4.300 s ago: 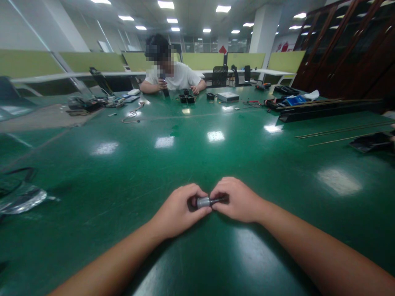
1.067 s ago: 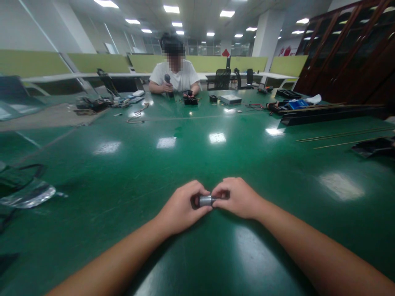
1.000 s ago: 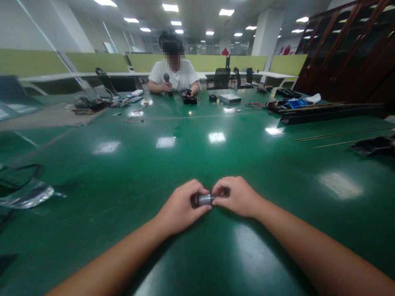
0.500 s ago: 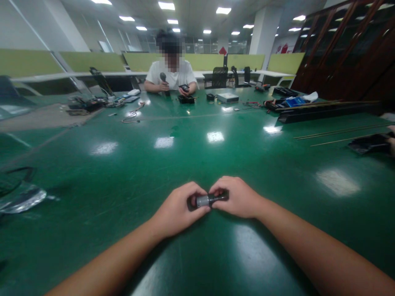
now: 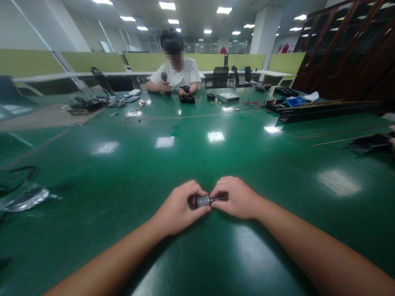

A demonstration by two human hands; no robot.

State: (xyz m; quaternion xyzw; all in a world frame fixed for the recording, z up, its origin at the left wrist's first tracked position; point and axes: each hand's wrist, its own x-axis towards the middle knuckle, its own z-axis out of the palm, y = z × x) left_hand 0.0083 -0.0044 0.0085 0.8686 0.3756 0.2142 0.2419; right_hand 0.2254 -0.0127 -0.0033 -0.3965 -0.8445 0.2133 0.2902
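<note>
Both my hands rest on the green table [image 5: 197, 156] near its front edge, fingers curled toward each other. My left hand [image 5: 177, 209] pinches a small silver metal cylinder [image 5: 203, 201] between thumb and fingers. My right hand [image 5: 237, 197] is closed on a thin dark part [image 5: 219, 199] that runs out of the cylinder's right end. The two hands nearly touch over the piece. Most of the dark part is hidden inside my right fingers.
Across the table a person in a white shirt [image 5: 177, 76] handles small black items [image 5: 187, 98]. A clear plastic bag [image 5: 21, 197] lies at the left. Long dark bars and thin rods [image 5: 327, 111] lie at the right, with a black tray [image 5: 370, 143] near the edge.
My hands stay in place on the cylinder; more of the dark part shows to the right of the cylinder than a second ago. The person opposite has shifted their hands.
</note>
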